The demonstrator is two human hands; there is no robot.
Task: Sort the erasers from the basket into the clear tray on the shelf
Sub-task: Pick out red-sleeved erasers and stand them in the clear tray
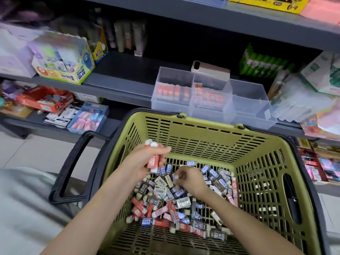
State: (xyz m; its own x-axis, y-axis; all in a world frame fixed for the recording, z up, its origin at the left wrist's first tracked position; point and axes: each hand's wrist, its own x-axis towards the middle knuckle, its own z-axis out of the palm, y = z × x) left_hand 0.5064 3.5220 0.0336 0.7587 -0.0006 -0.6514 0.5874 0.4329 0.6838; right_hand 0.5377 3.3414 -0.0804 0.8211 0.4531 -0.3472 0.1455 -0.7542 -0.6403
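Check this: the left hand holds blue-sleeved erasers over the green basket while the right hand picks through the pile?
No: in the head view the left hand holds red-sleeved erasers, not blue, over the green basket; the right hand picks through the pile.

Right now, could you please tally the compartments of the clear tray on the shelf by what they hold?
Compartments of the clear tray holding red-sleeved erasers: 2
Compartments with no erasers visible: 1
Total: 3 compartments
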